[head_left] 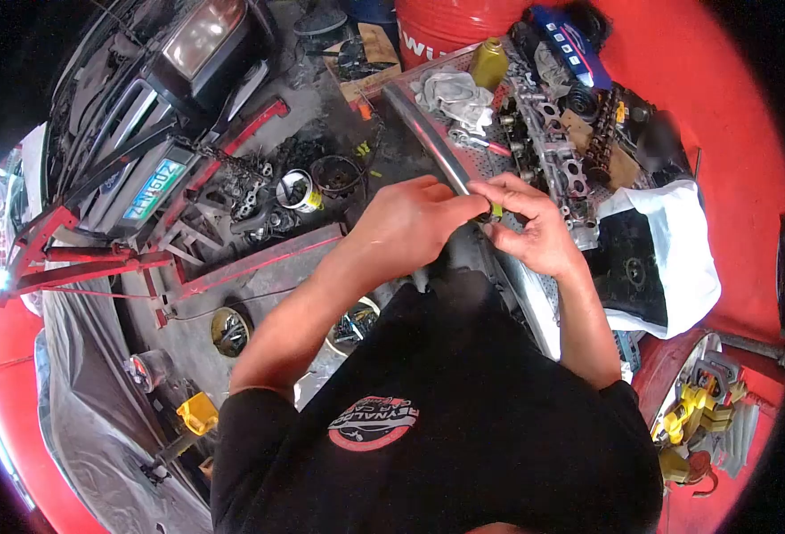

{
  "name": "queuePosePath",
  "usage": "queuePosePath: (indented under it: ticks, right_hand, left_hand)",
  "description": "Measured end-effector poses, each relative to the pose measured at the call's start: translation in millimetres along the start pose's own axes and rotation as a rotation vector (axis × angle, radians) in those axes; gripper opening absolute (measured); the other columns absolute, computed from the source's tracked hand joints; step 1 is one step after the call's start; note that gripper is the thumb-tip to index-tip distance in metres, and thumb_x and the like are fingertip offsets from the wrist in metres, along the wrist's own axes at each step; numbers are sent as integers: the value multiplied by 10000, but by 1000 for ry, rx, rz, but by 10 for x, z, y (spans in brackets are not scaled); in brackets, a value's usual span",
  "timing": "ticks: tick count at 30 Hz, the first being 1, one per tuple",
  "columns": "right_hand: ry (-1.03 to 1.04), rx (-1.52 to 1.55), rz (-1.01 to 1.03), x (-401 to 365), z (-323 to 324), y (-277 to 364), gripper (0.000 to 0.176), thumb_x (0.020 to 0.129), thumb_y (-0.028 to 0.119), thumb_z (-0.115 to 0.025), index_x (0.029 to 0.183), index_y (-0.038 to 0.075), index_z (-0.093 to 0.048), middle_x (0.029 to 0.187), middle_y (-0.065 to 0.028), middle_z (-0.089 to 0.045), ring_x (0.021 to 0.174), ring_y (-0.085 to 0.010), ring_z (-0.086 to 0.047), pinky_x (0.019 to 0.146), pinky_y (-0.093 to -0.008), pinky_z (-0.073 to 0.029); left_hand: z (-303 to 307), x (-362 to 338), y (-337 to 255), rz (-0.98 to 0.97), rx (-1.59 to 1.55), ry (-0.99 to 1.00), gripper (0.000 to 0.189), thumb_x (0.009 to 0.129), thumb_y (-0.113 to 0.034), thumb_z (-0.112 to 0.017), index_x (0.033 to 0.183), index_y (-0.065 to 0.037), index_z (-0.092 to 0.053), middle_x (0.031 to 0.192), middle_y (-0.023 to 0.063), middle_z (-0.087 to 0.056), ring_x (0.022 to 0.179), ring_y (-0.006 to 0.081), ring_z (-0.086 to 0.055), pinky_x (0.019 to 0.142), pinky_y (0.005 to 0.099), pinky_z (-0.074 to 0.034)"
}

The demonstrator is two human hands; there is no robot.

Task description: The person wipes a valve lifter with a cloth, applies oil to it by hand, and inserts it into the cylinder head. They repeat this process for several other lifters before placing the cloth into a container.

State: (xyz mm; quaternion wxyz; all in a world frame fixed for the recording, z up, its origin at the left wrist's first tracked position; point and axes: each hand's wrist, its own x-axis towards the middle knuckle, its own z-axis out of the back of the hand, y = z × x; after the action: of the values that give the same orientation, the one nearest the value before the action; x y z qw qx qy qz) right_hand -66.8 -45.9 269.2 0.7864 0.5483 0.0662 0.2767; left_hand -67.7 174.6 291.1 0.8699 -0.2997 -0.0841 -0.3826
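Observation:
My left hand (410, 222) and my right hand (539, 231) meet over the near edge of a metal work tray (437, 138). Both hands are closed in a pinch. Between the right thumb and fingers shows a small yellow-green piece (496, 211), too small to name. The left thumb and fingertips press close to it from the other side; what they hold is hidden. Just beyond my right hand lies an engine cylinder head (553, 151) with a row of ports. A red-handled tool (490, 145) and a crumpled white rag (455, 98) lie on the tray.
A yellow-olive bottle (490, 64) stands at the tray's back, before a red drum (450, 31). A white bag (677, 258) with a black cover lies right. Left are a car front (170, 80), a red hoist leg (259, 258) and a parts tub (299, 191) on the floor.

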Motion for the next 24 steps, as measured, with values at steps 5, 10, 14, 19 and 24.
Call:
queuePosePath:
  ticks: [5, 10, 14, 19, 24]
  right_hand:
    - [78, 15, 17, -66, -213, 49, 496, 703, -29, -622, 1193, 46, -622, 988, -92, -591, 901, -194, -568, 800, -297, -448]
    - [155, 28, 34, -106, -309, 60, 454, 701, -22, -644, 1153, 20, -626, 991, -107, -600, 904, -222, -583, 794, -326, -468]
    - [206, 87, -5, -174, -354, -110, 442, 699, -16, -635, 1141, -4, -620, 978, -133, -606, 882, -249, -594, 752, -338, -480]
    - [298, 126, -66, -246, -401, -313, 436, 723, 33, -664, 1153, -13, -613, 983, -136, -589, 850, -231, -606, 707, -320, -493]
    - [373, 140, -100, -271, -426, -456, 431, 720, 11, -663, 1147, -26, -613, 966, -133, -610, 850, -234, -610, 737, -332, -482]
  left_hand:
    - [61, -170, 18, -173, 125, 171, 244, 719, -100, -582, 962, -85, -601, 740, 75, -591, 760, 288, -602, 664, 398, -492]
    - [81, -250, 25, -217, 87, 292, 146, 735, -108, -560, 866, -44, -553, 726, 97, -579, 753, 303, -598, 663, 407, -488]
    - [-103, -339, 20, -178, 66, 301, 127, 746, -109, -552, 848, -38, -524, 736, 114, -587, 749, 309, -600, 644, 407, -495]
    - [-301, -477, 9, -173, 165, 358, 143, 739, -118, -562, 858, -47, -529, 781, 93, -599, 767, 267, -602, 645, 385, -508]
    - [-346, -491, 24, -210, 185, 421, 129, 754, -133, -556, 848, -47, -537, 773, 84, -599, 753, 241, -590, 667, 364, -491]
